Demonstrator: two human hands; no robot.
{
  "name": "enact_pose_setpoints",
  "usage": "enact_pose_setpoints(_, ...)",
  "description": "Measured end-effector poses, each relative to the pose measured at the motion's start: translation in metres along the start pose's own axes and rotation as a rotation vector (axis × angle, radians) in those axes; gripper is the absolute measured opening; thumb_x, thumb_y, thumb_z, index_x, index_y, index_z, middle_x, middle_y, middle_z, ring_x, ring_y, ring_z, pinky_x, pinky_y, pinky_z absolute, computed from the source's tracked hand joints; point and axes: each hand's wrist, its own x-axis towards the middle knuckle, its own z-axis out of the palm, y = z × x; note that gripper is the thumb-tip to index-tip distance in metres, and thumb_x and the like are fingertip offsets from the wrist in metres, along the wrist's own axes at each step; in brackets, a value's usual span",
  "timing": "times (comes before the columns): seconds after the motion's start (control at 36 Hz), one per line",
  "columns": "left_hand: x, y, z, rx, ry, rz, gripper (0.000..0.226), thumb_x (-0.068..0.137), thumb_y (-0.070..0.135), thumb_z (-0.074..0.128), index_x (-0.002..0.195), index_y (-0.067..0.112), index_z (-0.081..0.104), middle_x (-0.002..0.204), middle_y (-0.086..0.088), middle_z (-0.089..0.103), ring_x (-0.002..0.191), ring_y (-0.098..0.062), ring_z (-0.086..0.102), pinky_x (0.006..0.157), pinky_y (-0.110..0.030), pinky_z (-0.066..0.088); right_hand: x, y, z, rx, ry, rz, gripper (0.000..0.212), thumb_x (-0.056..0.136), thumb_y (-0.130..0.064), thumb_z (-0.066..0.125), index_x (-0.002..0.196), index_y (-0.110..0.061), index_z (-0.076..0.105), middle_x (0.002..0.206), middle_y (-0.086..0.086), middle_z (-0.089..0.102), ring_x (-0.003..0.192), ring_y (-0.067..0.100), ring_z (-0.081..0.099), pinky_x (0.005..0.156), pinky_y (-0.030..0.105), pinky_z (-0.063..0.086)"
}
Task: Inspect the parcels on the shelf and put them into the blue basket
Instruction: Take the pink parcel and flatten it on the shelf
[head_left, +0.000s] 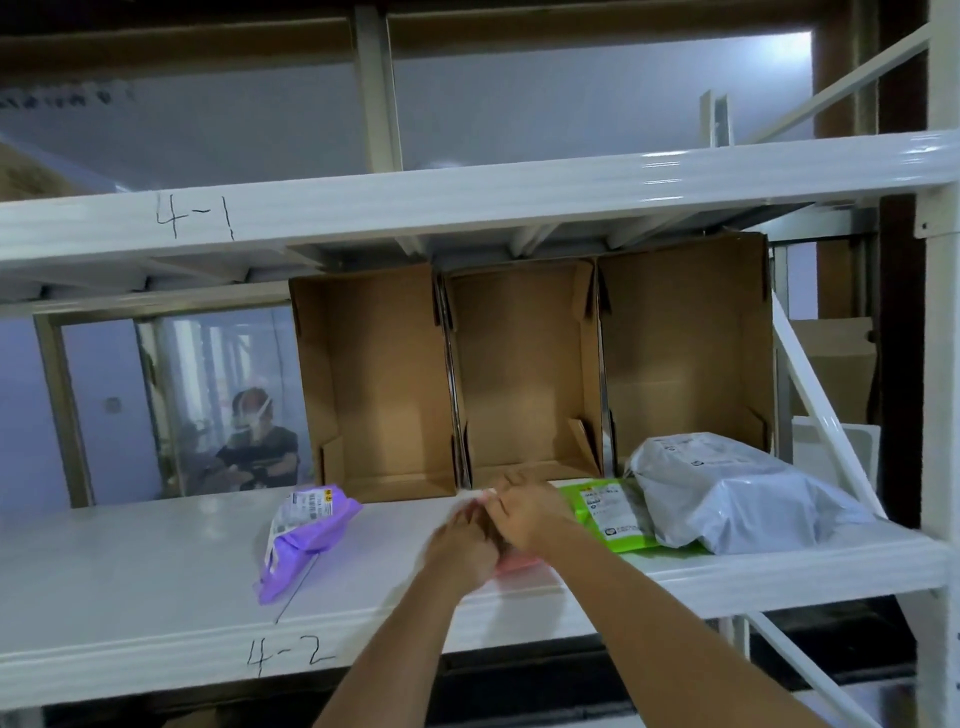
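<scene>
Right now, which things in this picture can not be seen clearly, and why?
- Pink parcel: mostly covered by the left hand and right hand, head view; both are motion-blurred, so the grip is unclear.
- Green parcel: its right part lies under the grey parcel.
- Label on the purple parcel: print too small to read.
- Blue basket: not in the frame.

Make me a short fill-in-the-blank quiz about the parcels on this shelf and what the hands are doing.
1. The parcel lying farthest left on the shelf is ____ in colour.
2. The grey parcel lies partly on top of the ____ parcel.
3. Both hands, left and right, meet over a ____ parcel.
4. Behind the parcels stand ____ open cardboard boxes.

Missing words: purple; green; pink; three
</scene>
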Motion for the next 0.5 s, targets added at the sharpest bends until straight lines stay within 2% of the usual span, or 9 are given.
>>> enact_pose_setpoints(0.06, 0.002, -0.004, 0.0, 0.084, -0.059, 0.114, 0.063, 0.094, 0.044, 0.05, 0.148, 0.019, 0.03, 0.148, -0.007, 0.038, 0.133, -0.023, 0.038, 0.109, -0.036, 0.037, -0.003, 0.001, 0.011, 0.006, -0.045, -0.033, 0.051, 0.106, -0.038, 0.02, 0.146, -0.012, 0.038, 0.156, 0.007, 0.032, 0.141, 0.023, 0.033, 0.107, 0.033, 0.031)
enact_pose_setpoints(0.11, 0.003, -0.009, 0.002, 0.103, -0.083, 0.149, 0.08, 0.09, 0.047, 0.056, 0.153, 0.021, 0.015, 0.159, -0.005, 0.017, 0.144, -0.023, 0.022, 0.116, -0.039, 0.027, -0.008, 0.002, 0.027, 0.078, -0.103, -0.031, 0.053, 0.106, -0.04, 0.017, 0.15, -0.015, 0.032, 0.16, 0.004, 0.025, 0.147, 0.017, 0.021, 0.115, 0.032, 0.025)
enact_pose_setpoints(0.22, 0.006, -0.01, 0.001, 0.107, -0.121, 0.129, 0.088, 0.09, 0.047, 0.056, 0.155, 0.02, 0.003, 0.162, -0.006, 0.0, 0.149, -0.022, 0.005, 0.121, -0.041, 0.016, -0.006, 0.005, 0.033, 0.187, -0.19, 0.018, 0.055, 0.105, -0.041, 0.013, 0.153, -0.017, 0.027, 0.161, 0.002, 0.019, 0.149, 0.014, 0.014, 0.12, 0.032, 0.017)
enact_pose_setpoints(0.31, 0.004, -0.007, -0.002, 0.102, -0.134, 0.142, 0.09, 0.09, 0.048, 0.057, 0.155, 0.02, 0.001, 0.162, -0.005, 0.002, 0.149, -0.021, 0.004, 0.121, -0.041, 0.014, -0.003, 0.006, 0.036, 0.207, -0.211, 0.011, 0.054, 0.106, -0.039, 0.012, 0.153, -0.015, 0.026, 0.16, 0.004, 0.024, 0.148, 0.014, 0.016, 0.121, 0.03, 0.013)
enact_pose_setpoints(0.36, 0.004, -0.005, -0.002, 0.104, -0.148, 0.159, 0.087, 0.091, 0.046, 0.057, 0.155, 0.018, 0.006, 0.161, -0.006, 0.007, 0.148, -0.021, 0.007, 0.121, -0.037, 0.012, 0.0, 0.009, 0.042, 0.207, -0.232, 0.029, 0.054, 0.106, -0.038, 0.011, 0.151, -0.015, 0.03, 0.156, 0.006, 0.032, 0.145, 0.017, 0.023, 0.12, 0.032, 0.016)
enact_pose_setpoints(0.42, 0.001, -0.001, -0.007, 0.092, -0.15, 0.164, 0.081, 0.091, 0.044, 0.058, 0.154, 0.018, 0.015, 0.159, -0.007, 0.018, 0.146, -0.022, 0.018, 0.12, -0.033, 0.015, 0.002, 0.011, 0.045, 0.195, -0.241, 0.048, 0.056, 0.105, -0.039, 0.01, 0.147, -0.014, 0.038, 0.151, 0.008, 0.041, 0.14, 0.02, 0.032, 0.117, 0.034, 0.022)
enact_pose_setpoints(0.5, 0.002, 0.0, -0.009, 0.039, -0.151, 0.113, 0.072, 0.089, 0.045, 0.06, 0.149, 0.019, 0.03, 0.15, -0.006, 0.037, 0.134, -0.022, 0.037, 0.114, -0.032, 0.029, 0.005, 0.01, 0.047, 0.205, -0.229, 0.076, 0.06, 0.104, -0.042, 0.01, 0.141, -0.012, 0.048, 0.144, 0.009, 0.048, 0.134, 0.021, 0.039, 0.114, 0.034, 0.028)
